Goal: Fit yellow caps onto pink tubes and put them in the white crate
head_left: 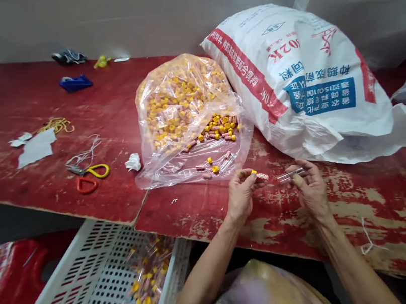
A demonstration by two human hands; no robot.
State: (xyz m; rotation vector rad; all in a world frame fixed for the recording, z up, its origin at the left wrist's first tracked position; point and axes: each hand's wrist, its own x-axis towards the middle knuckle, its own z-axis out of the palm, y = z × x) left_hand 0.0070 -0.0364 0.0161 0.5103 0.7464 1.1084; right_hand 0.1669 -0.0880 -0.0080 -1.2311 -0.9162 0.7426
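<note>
My left hand (240, 193) is closed in a pinch on a small pink piece with a yellow cap (259, 175). My right hand (309, 186) is closed on a small clear plastic tube (289, 175), held level a short way from the capped piece. Both hands hover just above the worn red table (204, 207), near its front edge. Just beyond them lies an open clear plastic bag (186, 119) full of yellow caps and pink pieces, several spilled at its mouth.
A big white woven sack (303, 81) lies at the back right. Scissors with red and yellow handles (88, 175), crumpled paper (134, 162), paper scraps (36, 146) and rubber bands (57, 125) lie on the left. A white perforated crate (93, 285) holding finished pieces sits below the table.
</note>
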